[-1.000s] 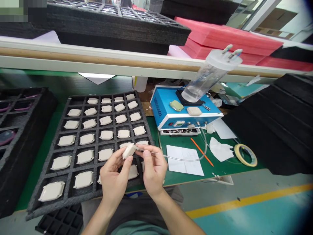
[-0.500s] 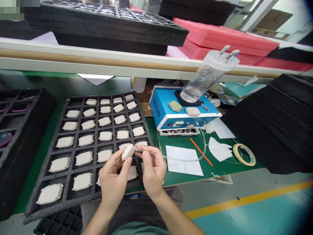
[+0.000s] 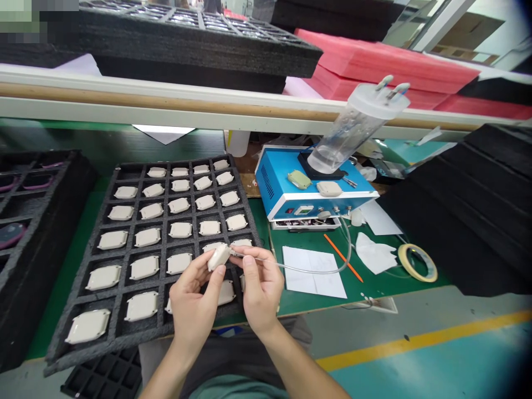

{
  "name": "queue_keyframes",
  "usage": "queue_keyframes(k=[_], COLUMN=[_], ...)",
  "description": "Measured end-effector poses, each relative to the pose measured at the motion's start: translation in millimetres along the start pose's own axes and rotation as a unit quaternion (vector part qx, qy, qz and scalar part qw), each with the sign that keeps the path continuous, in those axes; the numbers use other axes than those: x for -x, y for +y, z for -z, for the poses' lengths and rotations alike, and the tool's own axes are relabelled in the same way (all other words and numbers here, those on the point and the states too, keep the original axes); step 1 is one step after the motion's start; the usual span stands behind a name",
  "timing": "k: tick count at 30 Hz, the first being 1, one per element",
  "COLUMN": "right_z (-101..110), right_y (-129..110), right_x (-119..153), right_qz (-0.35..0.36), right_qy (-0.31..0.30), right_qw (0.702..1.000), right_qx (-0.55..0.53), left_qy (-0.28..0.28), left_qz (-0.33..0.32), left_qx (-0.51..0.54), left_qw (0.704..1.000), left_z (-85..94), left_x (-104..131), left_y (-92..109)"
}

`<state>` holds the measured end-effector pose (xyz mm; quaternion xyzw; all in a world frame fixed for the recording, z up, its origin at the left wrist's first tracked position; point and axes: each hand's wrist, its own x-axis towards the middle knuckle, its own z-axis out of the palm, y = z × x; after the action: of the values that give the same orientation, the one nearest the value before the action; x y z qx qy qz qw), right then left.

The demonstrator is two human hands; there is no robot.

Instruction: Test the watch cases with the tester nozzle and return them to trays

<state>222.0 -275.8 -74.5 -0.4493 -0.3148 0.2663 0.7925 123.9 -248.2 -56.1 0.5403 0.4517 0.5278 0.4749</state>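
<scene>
Between the thumb and fingers of my left hand (image 3: pixel 195 296) is a small cream plastic case (image 3: pixel 218 257), held tilted above the tray. My right hand (image 3: pixel 261 288) pinches the end of a clear thin tube (image 3: pixel 307 271), its tip up against the upper right corner of the case. Whether the tip goes inside cannot be made out. The tube loops back to the front of a blue machine (image 3: pixel 272 180). Under my hands lies a dark foam tray (image 3: pixel 118 299) with similar cream cases (image 3: pixel 142 306) in its compartments.
A clear cylinder (image 3: pixel 347 127) stands tilted in view on the machine, beside a greenish case (image 3: pixel 299 179) and a cream one (image 3: pixel 329 188). To the right are white paper (image 3: pixel 311 271), an orange stick (image 3: pixel 343 257), crumpled tissue (image 3: pixel 375 253) and a tape roll (image 3: pixel 418 263). Another foam tray (image 3: pixel 50 221) stands left.
My hands keep the same hold on the case and tube. The whole view has shifted very slightly; nothing else has visibly moved.
</scene>
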Motion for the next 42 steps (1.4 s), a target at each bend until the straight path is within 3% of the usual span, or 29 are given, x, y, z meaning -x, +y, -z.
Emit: queue_keyframes(k=[25, 29, 32, 35, 37, 40, 42], right_z=[-1, 0, 3, 5, 5, 7, 14], right_y=[-1, 1, -1, -4, -8, -19, -27], right_x=[-1, 2, 8, 11, 11, 13, 18], right_qz=[-0.016, -0.023, -0.029, -0.042, -0.062, -0.120, -0.174], right_qy=[0.009, 0.008, 0.035, 0.063, 0.057, 0.013, -0.028], right_qw=[1.000, 1.000, 0.999, 0.997, 0.996, 0.992, 0.984], right_qx=[0.022, 0.009, 0.003, -0.006, -0.021, -0.037, -0.034], left_qy=[-0.006, -0.003, -0.037, -0.080, -0.062, 0.008, 0.018], left_qz=[0.019, 0.024, 0.009, -0.050, -0.052, -0.012, 0.006], left_qx=[-0.002, 0.002, -0.013, -0.179, -0.361, -0.427, -0.446], left_qw=[1.000, 1.000, 0.999, 0.979, 0.929, 0.904, 0.895], left_z=[-0.6, 1.0, 8.4, 22.4, 38.5, 67.8, 81.8], left_x=[-2, 6, 3, -43, -99, -184, -218], left_y=[-3, -4, 5, 29, 49, 73, 83])
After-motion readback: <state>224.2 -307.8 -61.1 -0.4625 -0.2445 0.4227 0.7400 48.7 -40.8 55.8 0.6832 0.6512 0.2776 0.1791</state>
